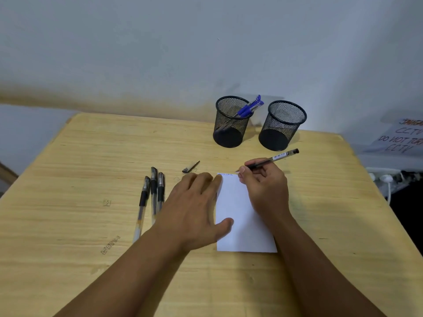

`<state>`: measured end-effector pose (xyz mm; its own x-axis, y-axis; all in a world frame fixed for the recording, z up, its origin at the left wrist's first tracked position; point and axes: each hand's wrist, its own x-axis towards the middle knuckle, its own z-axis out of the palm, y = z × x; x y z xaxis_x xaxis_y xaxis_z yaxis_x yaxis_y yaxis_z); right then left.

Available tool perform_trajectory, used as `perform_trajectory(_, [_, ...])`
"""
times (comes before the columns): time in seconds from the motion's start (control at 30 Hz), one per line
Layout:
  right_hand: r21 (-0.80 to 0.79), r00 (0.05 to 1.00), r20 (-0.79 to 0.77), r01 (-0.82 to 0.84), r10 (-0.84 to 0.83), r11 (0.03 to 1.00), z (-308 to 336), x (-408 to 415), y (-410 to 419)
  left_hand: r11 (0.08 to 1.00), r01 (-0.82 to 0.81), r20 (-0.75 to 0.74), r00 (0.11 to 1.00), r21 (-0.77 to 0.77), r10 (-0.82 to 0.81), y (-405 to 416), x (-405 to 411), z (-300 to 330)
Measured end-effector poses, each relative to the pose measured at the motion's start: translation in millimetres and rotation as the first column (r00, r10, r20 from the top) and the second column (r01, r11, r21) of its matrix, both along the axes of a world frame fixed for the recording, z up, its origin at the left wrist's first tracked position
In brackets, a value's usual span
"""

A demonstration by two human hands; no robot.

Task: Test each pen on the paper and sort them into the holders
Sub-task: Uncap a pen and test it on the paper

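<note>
On the pale wooden worktop (91,156) we see a white paper sheet (238,225) bearing faint blue scribbles, unreadable, along its top edge. Our left hand (196,207) lies flat with fingers straight, pressing the sheet's left edge. Our right hand (263,184) pinches a black-capped clear pen (278,157) carrying a barcode label, tip at the sheet's top edge. Three black-gripped pens (152,193) lie left. Blue pens (249,107) stand in the left black mesh holder (230,124); the right black mesh holder (281,126) stands beside it. A handwritten notice (400,138) reads "DO NOT… CCTV".
</note>
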<state>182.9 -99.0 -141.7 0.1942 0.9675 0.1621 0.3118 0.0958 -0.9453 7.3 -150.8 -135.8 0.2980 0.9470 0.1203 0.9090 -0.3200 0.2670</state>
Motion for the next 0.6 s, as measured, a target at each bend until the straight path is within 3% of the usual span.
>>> perform_trajectory(0.13, [-0.042,1.0,-0.015,-0.006,0.006,0.999,0.0,2.9,4.3,1.0,-0.022,-0.059,0.998,-0.003,0.021,8.1,3.5,0.7])
perform_trajectory(0.6, [-0.005,0.958,0.284,0.038,-0.035,0.999,3.6,0.0,2.5,0.998,-0.063,-0.077,0.995,0.0,0.062,7.2,8.5,-5.5])
